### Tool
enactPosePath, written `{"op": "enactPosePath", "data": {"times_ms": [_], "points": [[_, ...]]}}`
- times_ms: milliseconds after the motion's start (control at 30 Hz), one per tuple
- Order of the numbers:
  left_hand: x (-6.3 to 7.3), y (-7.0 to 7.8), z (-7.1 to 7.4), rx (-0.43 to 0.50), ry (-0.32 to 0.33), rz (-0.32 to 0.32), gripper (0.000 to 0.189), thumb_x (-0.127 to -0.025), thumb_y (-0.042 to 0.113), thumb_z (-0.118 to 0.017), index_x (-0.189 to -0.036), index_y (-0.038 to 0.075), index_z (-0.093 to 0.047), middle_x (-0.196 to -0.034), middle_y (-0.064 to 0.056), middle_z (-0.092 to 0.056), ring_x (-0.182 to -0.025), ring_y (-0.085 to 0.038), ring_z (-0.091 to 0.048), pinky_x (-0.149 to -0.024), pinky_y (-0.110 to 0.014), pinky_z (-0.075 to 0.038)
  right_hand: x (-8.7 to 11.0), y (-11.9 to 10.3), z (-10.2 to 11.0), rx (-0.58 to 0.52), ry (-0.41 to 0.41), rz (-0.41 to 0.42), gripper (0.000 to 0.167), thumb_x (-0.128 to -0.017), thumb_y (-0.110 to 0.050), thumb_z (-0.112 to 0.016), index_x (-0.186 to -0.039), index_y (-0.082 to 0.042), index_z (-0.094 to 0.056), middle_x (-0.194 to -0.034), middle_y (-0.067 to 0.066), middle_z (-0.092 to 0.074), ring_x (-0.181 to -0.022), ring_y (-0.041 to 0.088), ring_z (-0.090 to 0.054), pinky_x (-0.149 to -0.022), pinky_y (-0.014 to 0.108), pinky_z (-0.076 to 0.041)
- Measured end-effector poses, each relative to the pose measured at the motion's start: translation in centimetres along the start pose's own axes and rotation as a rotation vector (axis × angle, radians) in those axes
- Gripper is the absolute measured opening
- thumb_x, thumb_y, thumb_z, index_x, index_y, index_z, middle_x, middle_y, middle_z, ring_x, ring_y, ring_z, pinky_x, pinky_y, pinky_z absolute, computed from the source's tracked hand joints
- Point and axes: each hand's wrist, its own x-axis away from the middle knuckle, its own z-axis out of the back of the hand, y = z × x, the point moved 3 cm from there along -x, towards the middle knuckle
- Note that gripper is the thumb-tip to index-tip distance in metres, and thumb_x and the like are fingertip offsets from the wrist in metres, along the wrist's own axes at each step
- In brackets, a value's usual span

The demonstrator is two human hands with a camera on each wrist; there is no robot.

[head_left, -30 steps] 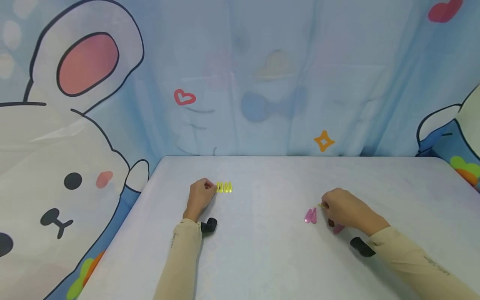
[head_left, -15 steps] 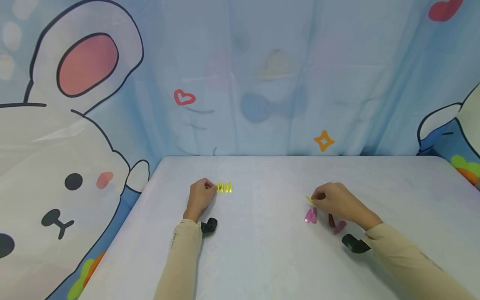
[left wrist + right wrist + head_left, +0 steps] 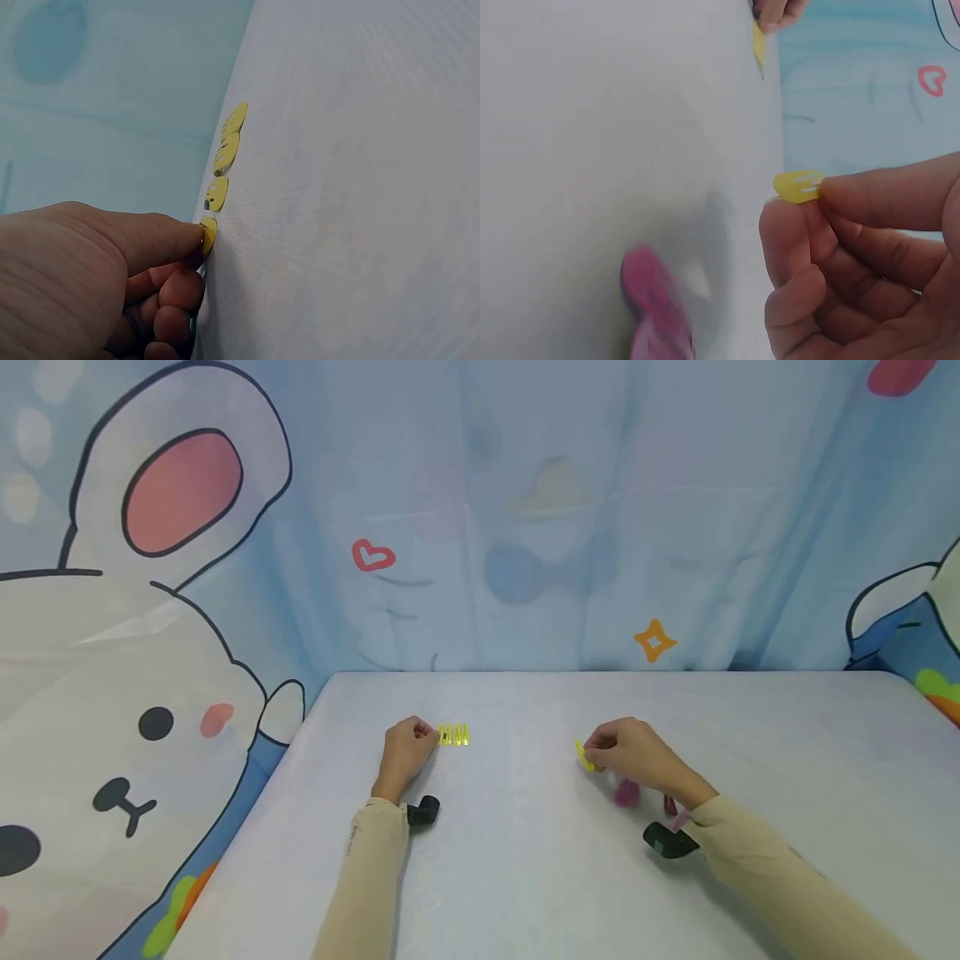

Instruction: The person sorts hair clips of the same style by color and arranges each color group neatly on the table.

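Pinching, R hand (image 3: pixel 637 752): yellow clip (image 3: pixel 796 187) btwn thumb & finger, rounded end past tips, above table (image 3: pixel 525 860).
L hand (image 3: pixel 406 750): pinching end clip (image 3: pixel 210 235) of yellow row (image 3: pixel 457 735).
Pink clips (image 3: pixel 627 792): nr R hand.

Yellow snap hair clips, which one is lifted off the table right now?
The yellow clip pinched in the right hand; the other four yellow clips are in a row on the table, at the left hand.
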Motion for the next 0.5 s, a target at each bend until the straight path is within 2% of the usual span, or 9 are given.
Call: {"op": "enactPosePath", "data": {"times_ms": [200, 500], "points": [[0.0, 0.0, 0.0, -0.003, 0.005, 0.000, 0.011, -0.100, 0.010, -0.070, -0.091, 0.003, -0.069, -0.079, -0.005, -0.061, -0.074, -0.019, -0.053, -0.068, -0.031, -0.043, -1.6, -0.9, -1.5, -0.167, -0.013, -0.074, 0.012, -0.101, -0.007, -0.069, -0.103, 0.005, -0.073, -0.086, 0.008, -0.075, -0.079, 0.025, -0.070, -0.067, 0.035, -0.055], [0.0, -0.2, -0.1, 0.004, 0.011, -0.021, 0.011, -0.100, 0.009, -0.070, -0.091, 0.003, -0.069, -0.078, -0.004, -0.060, -0.073, -0.019, -0.053, -0.068, -0.031, -0.043, -4.2, -1.8, -3.9, -0.288, 0.011, -0.152, 0.013, -0.102, -0.006, -0.069, -0.104, 0.006, -0.072, -0.085, 0.010, -0.075, -0.074, 0.018, -0.069, -0.062, 0.028, -0.048]]}}
